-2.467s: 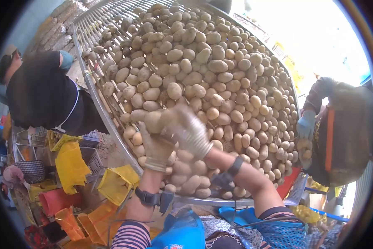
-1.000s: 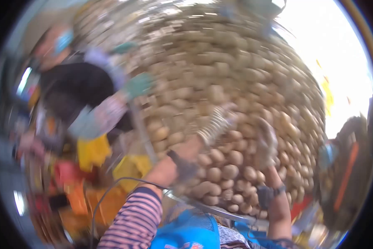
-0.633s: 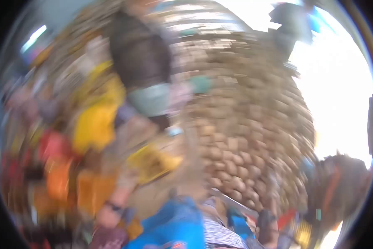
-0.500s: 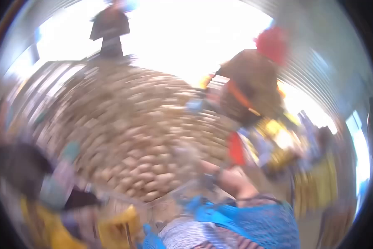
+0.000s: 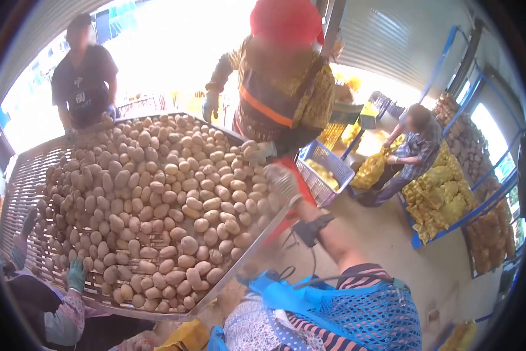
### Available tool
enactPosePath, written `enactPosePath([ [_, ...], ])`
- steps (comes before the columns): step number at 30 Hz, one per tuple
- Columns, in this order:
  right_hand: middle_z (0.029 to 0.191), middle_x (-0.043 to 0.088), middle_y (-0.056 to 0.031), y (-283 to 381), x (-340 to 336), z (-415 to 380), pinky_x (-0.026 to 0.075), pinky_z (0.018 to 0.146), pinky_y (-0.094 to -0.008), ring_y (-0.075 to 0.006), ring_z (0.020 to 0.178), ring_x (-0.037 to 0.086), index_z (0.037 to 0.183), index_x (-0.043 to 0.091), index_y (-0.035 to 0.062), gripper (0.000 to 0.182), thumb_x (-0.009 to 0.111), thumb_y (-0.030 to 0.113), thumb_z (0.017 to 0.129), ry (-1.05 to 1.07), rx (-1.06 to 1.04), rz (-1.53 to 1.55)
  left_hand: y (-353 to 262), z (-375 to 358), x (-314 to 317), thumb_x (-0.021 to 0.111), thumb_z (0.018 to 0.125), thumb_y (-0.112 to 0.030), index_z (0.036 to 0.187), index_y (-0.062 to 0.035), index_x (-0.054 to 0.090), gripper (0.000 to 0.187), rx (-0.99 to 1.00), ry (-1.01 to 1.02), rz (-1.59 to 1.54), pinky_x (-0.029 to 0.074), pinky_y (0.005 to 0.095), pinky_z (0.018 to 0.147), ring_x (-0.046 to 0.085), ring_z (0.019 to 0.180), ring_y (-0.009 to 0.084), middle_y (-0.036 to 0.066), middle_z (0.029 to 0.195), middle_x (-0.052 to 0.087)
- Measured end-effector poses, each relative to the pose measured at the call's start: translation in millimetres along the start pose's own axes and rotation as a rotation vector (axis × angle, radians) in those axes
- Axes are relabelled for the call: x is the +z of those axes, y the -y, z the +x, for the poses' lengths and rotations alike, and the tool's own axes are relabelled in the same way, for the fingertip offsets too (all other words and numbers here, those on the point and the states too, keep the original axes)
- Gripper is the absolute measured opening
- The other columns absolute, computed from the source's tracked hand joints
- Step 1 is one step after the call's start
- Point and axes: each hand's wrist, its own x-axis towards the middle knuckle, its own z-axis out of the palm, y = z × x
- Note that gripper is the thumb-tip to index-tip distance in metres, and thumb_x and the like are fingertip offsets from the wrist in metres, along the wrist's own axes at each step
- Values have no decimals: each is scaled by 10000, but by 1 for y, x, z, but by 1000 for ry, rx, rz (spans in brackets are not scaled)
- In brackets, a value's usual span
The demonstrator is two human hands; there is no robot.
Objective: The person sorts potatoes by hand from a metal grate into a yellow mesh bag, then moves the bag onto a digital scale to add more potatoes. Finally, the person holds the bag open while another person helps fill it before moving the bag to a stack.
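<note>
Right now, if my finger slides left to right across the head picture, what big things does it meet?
Heap of brown oval potatoes → person's right hand in a pale glove → bluish-grey plastic crate → bulging yellow mesh sack → piled yellow mesh sacks.

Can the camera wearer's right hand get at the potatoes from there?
Probably yes: the gloved right hand is beside the potatoes at the edge of the slatted rack, with nothing visible between them.

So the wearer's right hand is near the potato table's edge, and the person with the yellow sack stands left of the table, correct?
Not left: in the head view, the person with the yellow sack stands right of the potato table. The wearer's right hand is indeed near its edge.
</note>
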Motion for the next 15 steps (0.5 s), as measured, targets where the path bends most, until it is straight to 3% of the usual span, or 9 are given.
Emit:
enactPosePath([
  [1,1212,614,-102,-32,-10,17,452,954,-325,-197,1141,562,1257,558,42,329,429,198,997,60,-192,-860,-7,-3,34,604,899,-282,1256,-81,525,417,-8,61,-27,498,298,653,588,786,172,70,1016,625],
  [2,1131,618,-85,-52,-25,22,461,884,-316,-179,1061,570,1184,578,47,304,468,233,971,100,-195,-694,-50,-36,75,584,913,-222,1225,-64,538,353,-116,107,12,484,241,658,580,794,146,78,1034,627],
  [3,1050,623,-68,-65,-40,27,469,814,-306,-161,981,578,1111,598,51,288,506,269,946,133,-108,-398,-53,-32,99,559,910,-104,1210,-20,555,311,-40,280,-23,518,243,750,598,869,166,106,1146,587],
  [4,969,628,-51,-76,-55,33,478,745,-297,-143,900,586,1037,618,56,284,545,304,920,175,12,-81,-70,-46,143,560,915,-72,1155,-2,587,252,372,253,355,497,233,715,584,825,122,58,1015,625],
  [6,807,638,-16,-88,-82,65,495,605,-279,-107,740,601,891,659,65,313,623,375,868,246,243,312,-86,-50,201,602,894,-41,1106,30,610,224,110,359,239,489,260,799,560,934,121,51,1077,603],
  [9,736,643,-22,-118,-93,135,474,573,-273,-111,683,597,852,677,37,340,627,373,860,330,194,232,-99,-72,314,616,879,-36,1099,12,621,225,428,593,347,492,292,808,594,930,153,66,1038,639],
  [11,663,639,-30,-112,-104,179,473,559,-273,-121,606,586,780,690,24,352,639,367,844,591,469,116,-108,-86,386,607,855,-14,1099,-20,630,245,655,716,488,495,325,825,620,943,216,103,1022,658],
  [12,663,639,-30,-104,-106,187,473,559,-273,-121,606,586,780,690,24,352,639,367,844,621,480,113,-103,-84,414,603,839,-6,1101,-39,634,265,771,781,575,495,345,842,628,954,257,124,1019,662],
  [15,629,644,-53,-108,-109,178,493,587,-279,-120,593,606,684,689,20,346,709,348,791,737,319,-118,-96,-84,508,609,783,-9,1059,-79,645,286,1043,864,637,490,386,834,614,966,290,101,1008,664],
])
